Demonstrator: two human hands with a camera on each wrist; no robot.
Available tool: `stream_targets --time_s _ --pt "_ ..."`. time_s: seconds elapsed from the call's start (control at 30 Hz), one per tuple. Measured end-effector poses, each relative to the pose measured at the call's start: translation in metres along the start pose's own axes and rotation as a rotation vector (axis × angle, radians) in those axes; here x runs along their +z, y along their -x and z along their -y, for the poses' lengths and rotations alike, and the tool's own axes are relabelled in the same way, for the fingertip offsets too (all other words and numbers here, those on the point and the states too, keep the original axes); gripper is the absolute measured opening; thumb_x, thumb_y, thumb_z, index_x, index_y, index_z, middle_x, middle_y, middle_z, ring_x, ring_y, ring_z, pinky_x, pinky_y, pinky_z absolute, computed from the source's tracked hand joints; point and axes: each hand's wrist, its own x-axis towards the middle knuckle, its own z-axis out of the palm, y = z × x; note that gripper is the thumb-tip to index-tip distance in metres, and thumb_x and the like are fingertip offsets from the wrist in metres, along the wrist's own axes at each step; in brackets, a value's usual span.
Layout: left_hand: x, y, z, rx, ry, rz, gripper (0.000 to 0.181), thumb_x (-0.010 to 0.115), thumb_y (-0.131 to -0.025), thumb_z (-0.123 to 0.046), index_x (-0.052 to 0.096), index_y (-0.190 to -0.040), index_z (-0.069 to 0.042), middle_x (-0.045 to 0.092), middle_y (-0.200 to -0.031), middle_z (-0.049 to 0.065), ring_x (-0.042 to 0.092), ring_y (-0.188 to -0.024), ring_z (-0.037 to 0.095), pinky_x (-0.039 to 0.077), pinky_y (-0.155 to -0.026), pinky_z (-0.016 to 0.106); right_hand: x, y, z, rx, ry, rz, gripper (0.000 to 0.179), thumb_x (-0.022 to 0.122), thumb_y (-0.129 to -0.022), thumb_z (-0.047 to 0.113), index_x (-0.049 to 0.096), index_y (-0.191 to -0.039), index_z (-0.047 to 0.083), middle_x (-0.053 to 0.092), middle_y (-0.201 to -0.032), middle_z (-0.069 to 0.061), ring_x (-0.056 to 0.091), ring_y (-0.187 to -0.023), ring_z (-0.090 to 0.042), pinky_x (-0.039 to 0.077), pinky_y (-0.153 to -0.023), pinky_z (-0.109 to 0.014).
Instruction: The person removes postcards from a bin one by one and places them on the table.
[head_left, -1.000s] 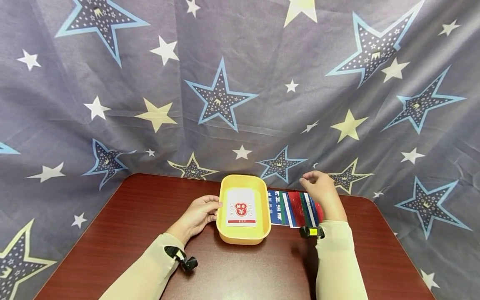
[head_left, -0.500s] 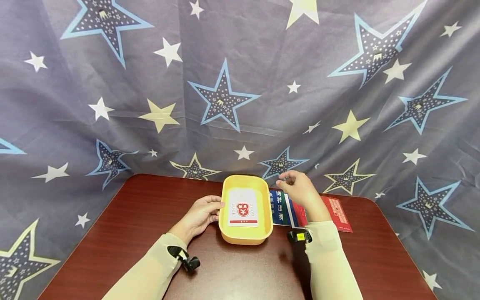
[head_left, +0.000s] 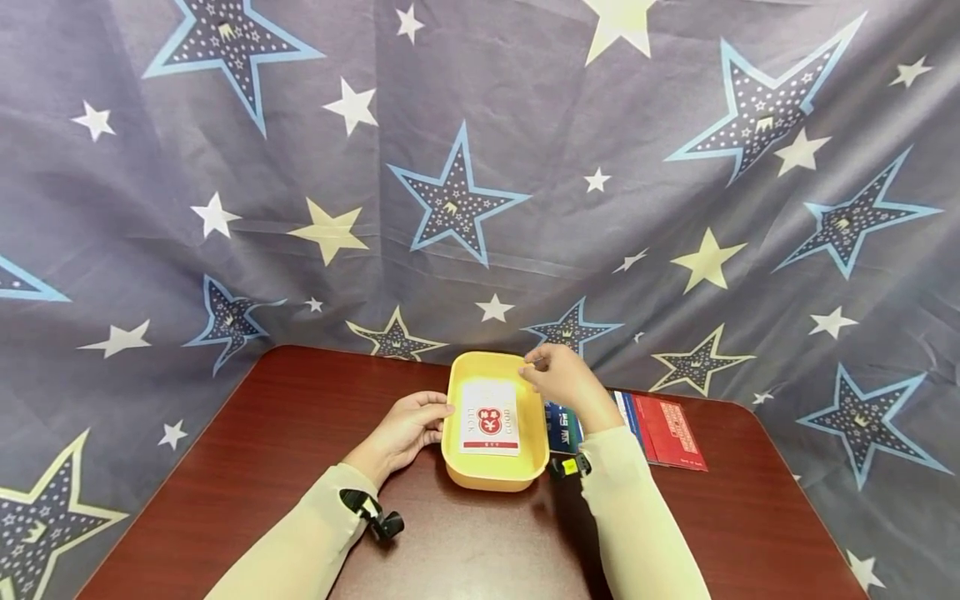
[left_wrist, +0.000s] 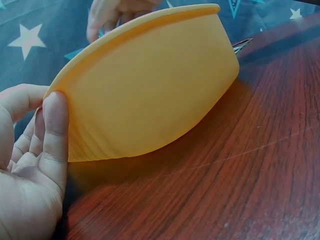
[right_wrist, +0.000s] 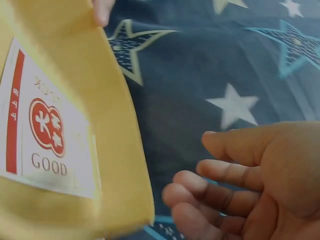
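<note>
A yellow plastic tray (head_left: 495,482) stands on the table, with a white card (head_left: 480,404) bearing a red emblem and the word GOOD lying flat inside it. At the tray's left rim my left hand (head_left: 401,429) pinches the edge between thumb and fingers, which the left wrist view shows close up. My right hand (head_left: 566,379) hovers over the tray's far right corner. In the right wrist view its fingers (right_wrist: 220,175) are loosely bent, apart from the rim, and hold nothing.
Right of the tray lie overlapping printed sheets: a red one (head_left: 671,432) outermost and a blue one (head_left: 557,427) beside the tray, partly hidden by my right arm. The dark red wooden table (head_left: 322,408) ends at a grey star-patterned curtain (head_left: 420,283).
My right hand has moved left from above the printed sheets to the tray's right rim, uncovering the red sheet. My left hand keeps its grip on the tray. The view has shifted slightly.
</note>
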Motion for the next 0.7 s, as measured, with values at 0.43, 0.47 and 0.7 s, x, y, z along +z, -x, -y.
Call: stream_targets --time_s 0.43,0.47,0.7 --pt "0.000 0.000 0.002 0.000 -0.007 0.000 0.013 0.072 -0.106 -0.004 0.065 -0.116 -0.006 0.071 -0.085 -0.001 0.064 -0.068 0.008 0.058 -0.062 0.020 0.054 -0.041 0.026 0.111 0.452 0.169 0.047 0.090 -0.097 0.049 0.075 -0.116 0.009 0.076 -0.103 -0.007 0.073 -0.082 -0.022 0.066 -0.081 -0.041" --pt "0.000 -0.001 0.003 -0.004 -0.002 -0.003 0.012 0.072 -0.106 -0.003 0.065 -0.115 -0.006 0.071 -0.085 -0.001 0.064 -0.068 0.009 0.058 -0.062 0.020 0.057 -0.041 0.026 0.111 0.464 0.160 0.047 0.092 -0.094 0.050 0.076 -0.112 0.009 0.076 -0.101 -0.006 0.071 -0.085 -0.022 0.066 -0.086 -0.042" --pt "0.000 -0.001 0.002 0.008 -0.013 0.004 0.012 0.071 -0.106 -0.002 0.064 -0.116 -0.006 0.071 -0.085 -0.001 0.064 -0.068 0.008 0.058 -0.062 0.019 0.074 -0.045 0.020 0.082 0.546 0.120 0.050 0.103 -0.080 0.053 0.075 -0.092 0.013 0.073 -0.086 0.001 0.068 -0.085 -0.018 0.065 -0.098 -0.037"
